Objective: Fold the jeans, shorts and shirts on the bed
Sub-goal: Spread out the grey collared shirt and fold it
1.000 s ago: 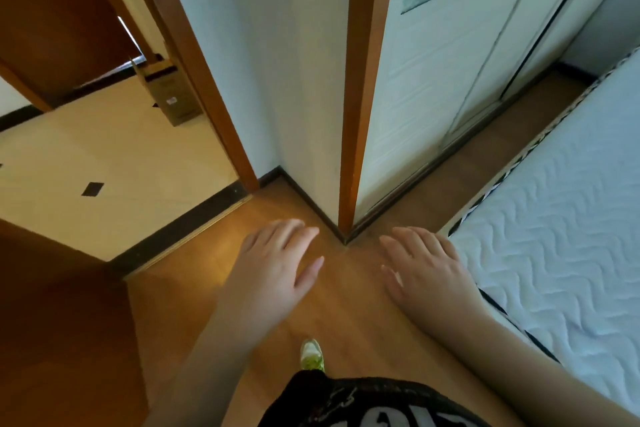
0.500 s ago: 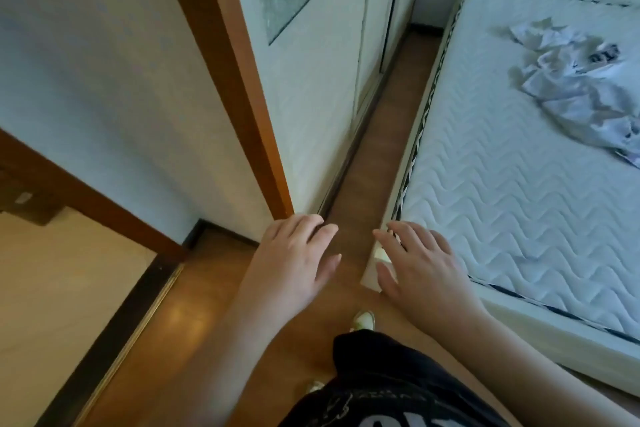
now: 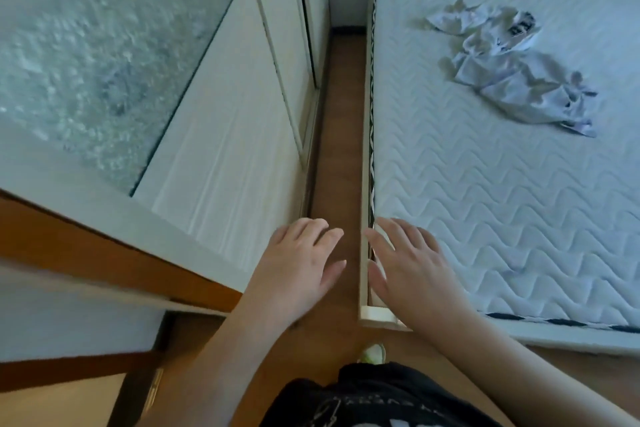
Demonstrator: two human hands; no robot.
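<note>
White lettering on the black shirt (image 3: pixel 363 406) is too blurred to read.

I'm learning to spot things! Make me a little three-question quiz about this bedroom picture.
1. True or false: the left hand is holding clothes.
2. Where does the crumpled pale clothing lie? A) floor B) mattress C) wardrobe
3. Fill in: the floor strip between wardrobe and bed is ____ coloured.

Key: 1 false, both the left and the right hand are open and empty. 2 B. 3 brown (wood).
</note>
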